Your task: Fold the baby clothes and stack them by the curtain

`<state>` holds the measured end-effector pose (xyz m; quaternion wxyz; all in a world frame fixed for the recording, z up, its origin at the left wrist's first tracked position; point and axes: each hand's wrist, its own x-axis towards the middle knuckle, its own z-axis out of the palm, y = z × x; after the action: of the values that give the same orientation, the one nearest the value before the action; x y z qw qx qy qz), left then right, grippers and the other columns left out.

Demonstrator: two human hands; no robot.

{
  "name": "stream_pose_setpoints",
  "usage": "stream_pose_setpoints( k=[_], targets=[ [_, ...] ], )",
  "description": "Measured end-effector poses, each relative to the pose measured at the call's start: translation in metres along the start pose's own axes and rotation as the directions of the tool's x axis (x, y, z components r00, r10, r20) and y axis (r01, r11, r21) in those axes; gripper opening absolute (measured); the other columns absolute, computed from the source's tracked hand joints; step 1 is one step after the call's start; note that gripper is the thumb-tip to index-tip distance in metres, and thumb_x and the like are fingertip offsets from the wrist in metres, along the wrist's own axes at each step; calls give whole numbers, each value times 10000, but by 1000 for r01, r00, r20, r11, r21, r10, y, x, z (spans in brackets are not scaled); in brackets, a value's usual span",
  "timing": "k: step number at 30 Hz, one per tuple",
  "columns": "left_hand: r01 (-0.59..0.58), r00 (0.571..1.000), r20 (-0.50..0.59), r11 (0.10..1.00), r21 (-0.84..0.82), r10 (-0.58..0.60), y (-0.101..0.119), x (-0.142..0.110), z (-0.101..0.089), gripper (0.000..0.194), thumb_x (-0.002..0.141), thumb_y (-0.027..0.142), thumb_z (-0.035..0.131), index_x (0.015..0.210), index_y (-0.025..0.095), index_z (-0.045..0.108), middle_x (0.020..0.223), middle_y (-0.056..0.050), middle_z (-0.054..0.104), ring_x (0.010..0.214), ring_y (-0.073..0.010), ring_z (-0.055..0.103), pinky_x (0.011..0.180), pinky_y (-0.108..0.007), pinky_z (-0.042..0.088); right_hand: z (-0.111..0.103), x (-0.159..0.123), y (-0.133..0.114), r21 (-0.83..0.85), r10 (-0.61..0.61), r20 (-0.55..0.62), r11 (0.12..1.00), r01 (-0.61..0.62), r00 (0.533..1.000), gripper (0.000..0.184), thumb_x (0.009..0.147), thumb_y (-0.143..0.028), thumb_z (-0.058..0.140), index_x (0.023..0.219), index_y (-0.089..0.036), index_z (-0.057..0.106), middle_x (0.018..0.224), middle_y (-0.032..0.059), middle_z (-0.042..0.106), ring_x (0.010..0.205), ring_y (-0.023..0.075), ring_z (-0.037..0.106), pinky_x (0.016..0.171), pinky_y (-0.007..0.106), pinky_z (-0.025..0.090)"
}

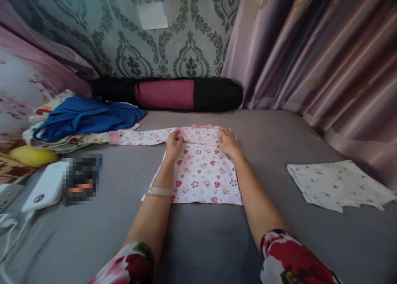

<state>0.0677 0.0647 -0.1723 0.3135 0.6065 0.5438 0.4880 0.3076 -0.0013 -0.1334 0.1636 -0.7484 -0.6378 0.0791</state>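
Note:
A child's long-sleeved shirt (201, 172), white with pink hearts and small flowers, lies spread on the grey bed sheet. One sleeve is folded across its upper part, and the other stretches out to the left, ending in a pink cuff (113, 138). My left hand (174, 145) has its fingers closed on the pink cuff of the folded sleeve, near the shirt's left shoulder. At the right shoulder, my right hand (230, 144) grips the folded edge with bent fingers. My left forearm hides part of the shirt's left side.
Blue cloth (83, 116) lies on a heap of patterned fabric at the left. Nearer are a yellow object (32, 155), a white power bank (46, 188) with a cable, and a blurred-out item (81, 179). Folded white clothing (338, 184) lies right; a black-and-maroon roll (167, 94) lines the wall.

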Motion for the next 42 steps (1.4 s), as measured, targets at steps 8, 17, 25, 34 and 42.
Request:
stream_pose_setpoints(
  k=[8, 17, 25, 34, 42],
  targets=[
    [-160, 987, 23, 967, 197, 159, 1, -1, -2, 392, 771, 144, 489, 1140, 136, 622, 1199, -137, 620, 1129, -254, 564, 1032, -424, 411, 9, -9, -10, -170, 84, 99, 983, -66, 992, 590, 997, -429, 144, 1497, -144, 273, 1593, 111, 165, 1459, 241, 121, 1146, 514, 139],
    [-254, 966, 96, 941, 225, 238, 6, -3, -5, 377, 751, 97, 466, 1091, 159, 618, 1155, -128, 624, 1147, -261, 540, 1061, -442, 375, 14, -7, 0, -173, 169, 0, 971, -166, 986, 663, 976, -429, 182, 1481, -7, 262, 1568, 191, 201, 1429, 301, 199, 1130, 492, 188],
    [-254, 966, 108, 943, 215, 236, 13, -6, -5, 336, 750, 72, 449, 1028, 183, 601, 1084, -107, 612, 1117, -252, 535, 1034, -430, 400, 11, -1, 3, -175, 164, 2, 971, -161, 986, 638, 973, -434, 237, 1458, -27, 315, 1530, 213, 285, 1399, 317, 265, 1113, 483, 220],
    [-284, 954, 187, 912, 296, 237, 17, -6, -5, 245, 787, 61, 414, 914, 190, 578, 993, -112, 595, 1010, -263, 548, 945, -447, 439, 9, 13, -4, -217, 100, 40, 972, -90, 994, 664, 969, -435, 227, 1463, 3, 292, 1552, 206, 235, 1425, 312, 210, 1143, 455, 173],
    [-231, 969, 194, 837, 495, 153, 19, -12, -1, 338, 805, 56, 425, 1096, 123, 582, 1261, -196, 536, 1158, -317, 483, 1031, -478, 357, 12, 7, -5, -234, 97, 44, 969, -84, 994, 702, 969, -475, 176, 1484, -3, 248, 1565, 198, 205, 1446, 302, 158, 1158, 503, 113]
  ],
)
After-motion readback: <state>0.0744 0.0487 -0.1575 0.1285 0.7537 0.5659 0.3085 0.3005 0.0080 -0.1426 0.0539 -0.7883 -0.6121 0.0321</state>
